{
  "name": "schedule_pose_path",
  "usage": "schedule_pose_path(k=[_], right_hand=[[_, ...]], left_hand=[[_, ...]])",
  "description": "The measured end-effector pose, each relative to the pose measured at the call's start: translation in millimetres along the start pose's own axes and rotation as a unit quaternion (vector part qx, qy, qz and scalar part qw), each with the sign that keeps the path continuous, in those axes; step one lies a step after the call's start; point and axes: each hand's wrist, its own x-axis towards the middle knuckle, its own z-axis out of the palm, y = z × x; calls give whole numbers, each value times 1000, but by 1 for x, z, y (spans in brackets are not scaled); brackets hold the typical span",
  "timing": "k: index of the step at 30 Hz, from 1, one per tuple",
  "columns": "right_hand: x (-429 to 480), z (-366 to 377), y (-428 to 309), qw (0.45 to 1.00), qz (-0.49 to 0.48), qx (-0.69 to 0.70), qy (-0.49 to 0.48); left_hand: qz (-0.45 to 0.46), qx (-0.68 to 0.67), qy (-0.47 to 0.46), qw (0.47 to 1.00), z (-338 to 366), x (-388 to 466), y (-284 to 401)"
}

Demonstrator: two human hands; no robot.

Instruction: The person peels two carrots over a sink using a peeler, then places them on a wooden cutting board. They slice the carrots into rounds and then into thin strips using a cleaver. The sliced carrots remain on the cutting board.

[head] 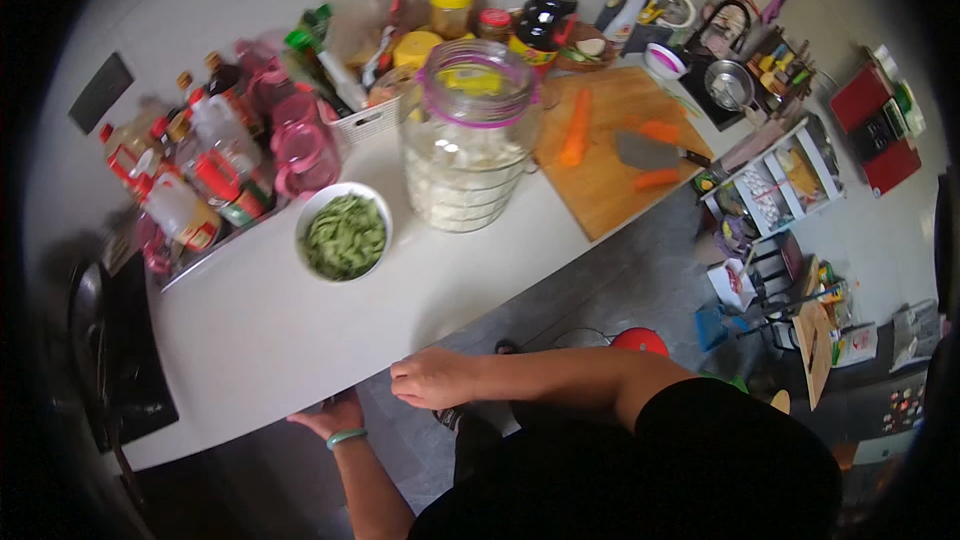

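Note:
My left hand (337,418), with a pale green bangle at the wrist, is at the front edge of the white countertop (247,345). Its thumb points out to the left, and its fingers are partly hidden at the counter's edge. My right hand (431,379) hovers beside that edge with curled fingers; whether anything is inside them is hidden. Beyond the hands stands a white bowl (301,240) of sliced green vegetable (345,236). To its right is a large glass jar (465,187) with a purple rim and whitish pieces inside.
A wooden cutting board (585,199) holds a carrot (576,127), carrot pieces and a cleaver (646,151). Bottles (180,210) and a pink pitcher (304,146) line the wall. On the left is a black cooktop (142,360). A red stool (640,341) stands on the floor.

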Motion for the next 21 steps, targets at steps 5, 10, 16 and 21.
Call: schedule_pose_path(k=[5, 10, 16, 21], right_hand=[[22, 31, -13, 993, 48, -2, -104], [30, 38, -22, 993, 53, -21, -103], [39, 64, -11, 981, 116, -12, -156], [35, 109, 26, 960, 179, 35, -214]], left_hand=[[-37, 26, -20, 999, -27, 31, 4], [-105, 94, -3, 990, -83, 47, 5], [-23, 253, 57, 966, -119, -3, -5], [-54, 286, 91, 952, -157, -50, 1]])
